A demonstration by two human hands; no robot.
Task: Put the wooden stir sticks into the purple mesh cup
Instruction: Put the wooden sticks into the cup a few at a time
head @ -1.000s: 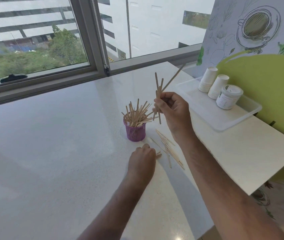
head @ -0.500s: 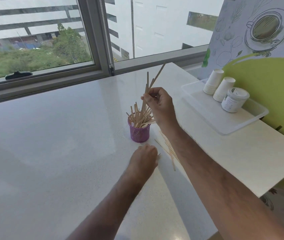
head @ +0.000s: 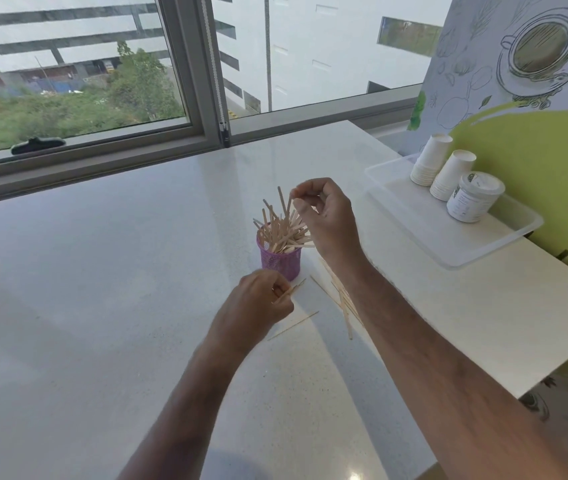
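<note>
Purple mesh cup: seen upright on the white table, crammed with wooden stir sticks.
Right hand: held above the cup, fingertips curled together; any stick pinched could not be told.
Left hand: 1 stick was pinched near the cup's base.
Loose sticks: left lying beside the right forearm.

left grip curled, right grip curled
</note>
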